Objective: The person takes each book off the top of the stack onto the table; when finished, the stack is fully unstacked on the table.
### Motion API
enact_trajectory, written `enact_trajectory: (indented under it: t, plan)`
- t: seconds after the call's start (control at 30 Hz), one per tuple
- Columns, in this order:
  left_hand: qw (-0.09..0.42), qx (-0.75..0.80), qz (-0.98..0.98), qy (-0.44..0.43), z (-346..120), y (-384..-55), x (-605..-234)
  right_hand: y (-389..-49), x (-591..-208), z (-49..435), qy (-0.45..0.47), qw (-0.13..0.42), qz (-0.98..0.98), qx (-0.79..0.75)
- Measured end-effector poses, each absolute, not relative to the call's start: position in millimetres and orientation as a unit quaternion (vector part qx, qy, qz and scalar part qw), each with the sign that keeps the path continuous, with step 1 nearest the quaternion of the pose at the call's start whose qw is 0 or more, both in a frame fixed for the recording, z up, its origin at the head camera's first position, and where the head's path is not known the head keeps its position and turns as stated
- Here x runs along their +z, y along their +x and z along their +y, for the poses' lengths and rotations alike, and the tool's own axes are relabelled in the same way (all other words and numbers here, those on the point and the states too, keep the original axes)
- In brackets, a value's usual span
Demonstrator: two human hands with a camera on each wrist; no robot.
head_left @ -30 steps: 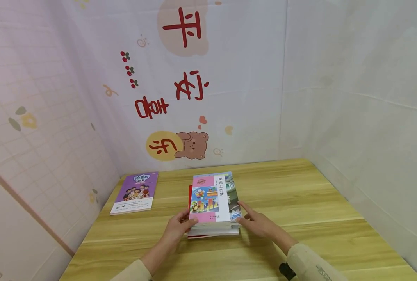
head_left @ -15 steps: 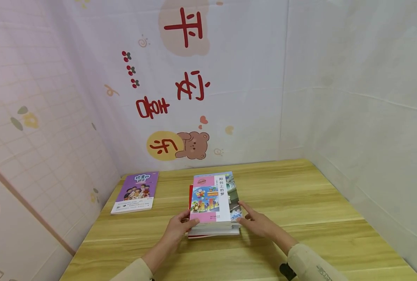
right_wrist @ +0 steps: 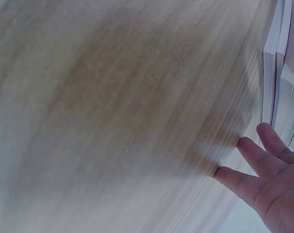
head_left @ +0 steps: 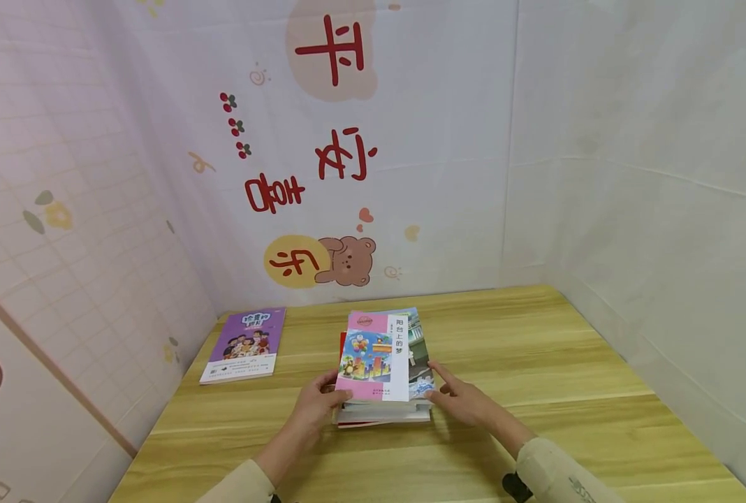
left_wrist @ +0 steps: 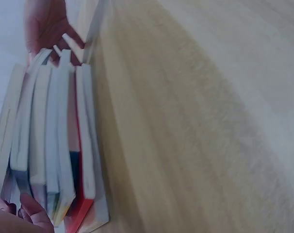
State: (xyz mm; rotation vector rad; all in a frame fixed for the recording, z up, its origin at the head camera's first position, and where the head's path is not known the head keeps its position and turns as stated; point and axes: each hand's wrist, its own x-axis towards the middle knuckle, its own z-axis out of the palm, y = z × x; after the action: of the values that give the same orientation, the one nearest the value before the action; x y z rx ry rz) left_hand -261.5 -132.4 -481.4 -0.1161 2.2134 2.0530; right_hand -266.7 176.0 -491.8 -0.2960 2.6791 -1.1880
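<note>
A stack of several books lies on the table, with a pink and white paperback on top. My left hand holds that top paperback by its lower left corner, thumb on the cover and fingers at the side edge. It sits skewed to the left, over a book with a green and grey cover. My right hand touches the right side of the stack with extended fingers. From the left wrist view, the layered page edges and a red cover low in the stack show.
A purple book lies at the back left of the wooden table. White printed cloth hangs behind the table and along both sides.
The pink and white paperback has shifted slightly left and turned on the stack, with my left hand moving along. More of the green and grey cover shows. My right hand stays at the side.
</note>
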Motion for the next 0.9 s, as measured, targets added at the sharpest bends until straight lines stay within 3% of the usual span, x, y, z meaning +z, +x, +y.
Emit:
enact_trajectory:
  t: [0.43, 0.9]
  plan:
    - [0.094, 0.773, 0.627, -0.023, -145, -261, -477, -263, -492, 176, -0.094, 0.107, 0.904, -0.402]
    - [0.059, 0.805, 0.59, -0.026, -168, -286, -463, -267, -493, 174, -0.103, 0.104, 0.908, -0.394]
